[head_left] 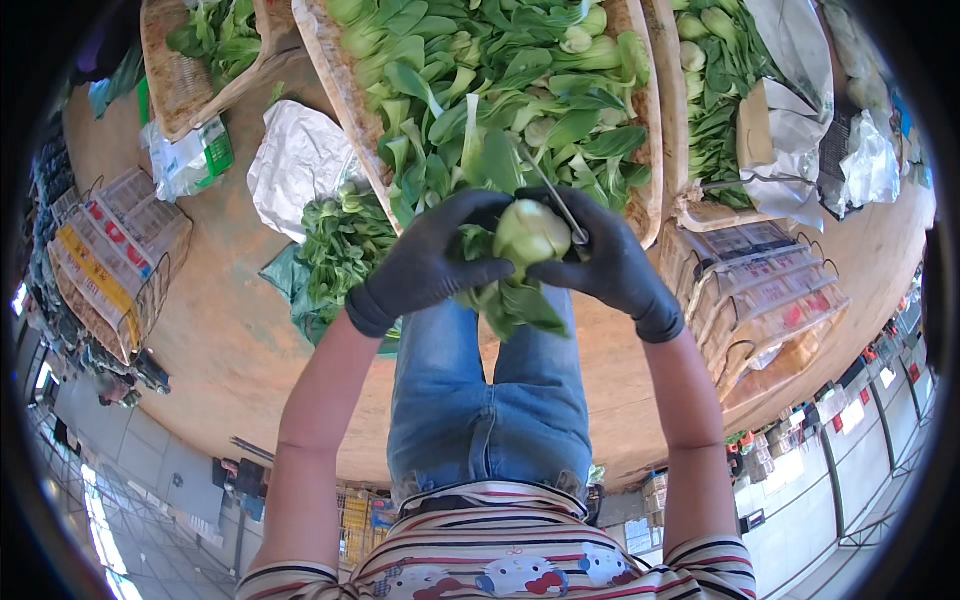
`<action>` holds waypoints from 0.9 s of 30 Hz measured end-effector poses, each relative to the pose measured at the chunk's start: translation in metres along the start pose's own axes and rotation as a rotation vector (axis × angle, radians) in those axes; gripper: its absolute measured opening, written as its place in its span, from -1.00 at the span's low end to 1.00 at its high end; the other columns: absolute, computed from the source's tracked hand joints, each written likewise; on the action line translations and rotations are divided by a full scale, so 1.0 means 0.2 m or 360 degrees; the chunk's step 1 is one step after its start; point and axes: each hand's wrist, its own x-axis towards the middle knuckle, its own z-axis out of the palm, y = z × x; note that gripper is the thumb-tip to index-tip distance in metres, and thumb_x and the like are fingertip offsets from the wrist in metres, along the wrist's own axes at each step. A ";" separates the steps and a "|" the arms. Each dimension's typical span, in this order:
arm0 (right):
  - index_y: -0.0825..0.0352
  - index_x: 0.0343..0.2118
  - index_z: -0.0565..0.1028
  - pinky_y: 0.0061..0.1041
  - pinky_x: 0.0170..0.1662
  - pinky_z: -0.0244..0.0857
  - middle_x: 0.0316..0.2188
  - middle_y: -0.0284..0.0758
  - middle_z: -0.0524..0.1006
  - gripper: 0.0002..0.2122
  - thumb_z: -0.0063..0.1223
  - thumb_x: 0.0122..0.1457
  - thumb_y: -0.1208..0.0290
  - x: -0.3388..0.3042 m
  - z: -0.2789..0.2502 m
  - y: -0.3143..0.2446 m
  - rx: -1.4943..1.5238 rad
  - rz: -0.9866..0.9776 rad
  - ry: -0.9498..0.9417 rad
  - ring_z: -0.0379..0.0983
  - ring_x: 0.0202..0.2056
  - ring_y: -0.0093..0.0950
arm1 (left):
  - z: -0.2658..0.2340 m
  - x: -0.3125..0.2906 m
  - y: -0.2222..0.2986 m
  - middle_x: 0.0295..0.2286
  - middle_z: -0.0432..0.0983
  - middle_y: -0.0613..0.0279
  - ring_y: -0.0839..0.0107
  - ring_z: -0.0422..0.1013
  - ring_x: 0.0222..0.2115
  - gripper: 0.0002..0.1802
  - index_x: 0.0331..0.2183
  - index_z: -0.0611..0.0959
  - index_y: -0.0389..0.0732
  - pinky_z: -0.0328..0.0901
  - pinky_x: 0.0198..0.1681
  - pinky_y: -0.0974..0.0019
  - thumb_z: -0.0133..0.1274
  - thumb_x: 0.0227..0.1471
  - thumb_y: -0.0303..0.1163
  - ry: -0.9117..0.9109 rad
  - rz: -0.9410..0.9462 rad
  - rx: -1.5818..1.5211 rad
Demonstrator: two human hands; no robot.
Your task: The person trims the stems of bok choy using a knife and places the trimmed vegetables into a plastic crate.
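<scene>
A head of bok choy (531, 236) is between my two hands, its pale base turned up and its green leaves hanging below. My left hand (432, 256), in a black glove, is closed around its leafy side. A thin knife (556, 200) is held in my right hand (615, 262), also black-gloved. Its narrow blade slants up and left beside the bok choy's base. The right thumb touches the bok choy. Just beyond my hands, a large tray (655, 130) holds a heap of loose bok choy (500, 75).
On the left are a smaller crate (180, 85) with greens, a white sack (295, 150) and a pile of leafy greens (345, 240). To the right stand another container of greens (712, 120) and a wire-framed basket (765, 295). A second basket (118, 260) sits far left.
</scene>
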 end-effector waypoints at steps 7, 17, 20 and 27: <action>0.37 -0.05 0.40 -0.40 -0.20 0.36 -0.29 -0.15 0.51 -0.40 0.32 -0.24 0.33 0.00 -0.06 0.02 -0.0313 -0.0149 -0.0406 0.48 -0.27 -0.26 | -0.07 0.09 0.06 -0.09 0.43 0.07 0.15 0.39 -0.11 -0.47 -0.03 0.45 -0.22 0.28 -0.03 0.24 0.13 -0.13 -0.50 -0.0414 0.0060 0.0808; 0.35 0.04 0.36 -0.49 -0.26 0.38 -0.34 -0.20 0.56 -0.40 0.30 -0.16 0.51 -0.05 -0.04 0.04 0.0148 0.0257 -0.0094 0.52 -0.35 -0.46 | 0.14 0.03 -0.05 -0.08 0.37 -0.10 0.12 0.36 -0.07 -0.06 0.08 0.26 -0.26 0.23 0.01 0.18 0.37 -0.29 -0.19 -0.0089 0.0030 0.0306; 0.34 -0.01 0.39 -0.47 -0.33 0.38 -0.42 -0.15 0.54 -0.49 0.21 -0.11 0.51 -0.01 -0.08 -0.02 -0.0293 0.0075 -0.0316 0.53 -0.42 -0.41 | 0.11 0.02 -0.05 -0.23 0.47 0.03 0.20 0.44 -0.21 -0.25 -0.04 0.36 -0.25 0.32 -0.10 0.25 0.35 -0.28 -0.32 -0.0066 -0.0065 0.0215; 0.30 -0.35 0.44 -0.35 -0.46 0.32 -0.56 -0.23 0.47 -0.75 0.21 -0.14 0.44 0.03 -0.07 0.06 -0.0923 -0.0126 0.0291 0.46 -0.52 -0.27 | 0.03 -0.01 -0.09 -0.16 0.42 0.08 0.30 0.41 -0.16 -0.27 -0.02 0.36 -0.21 0.32 -0.09 0.25 0.32 -0.26 -0.33 0.0080 0.0010 0.0201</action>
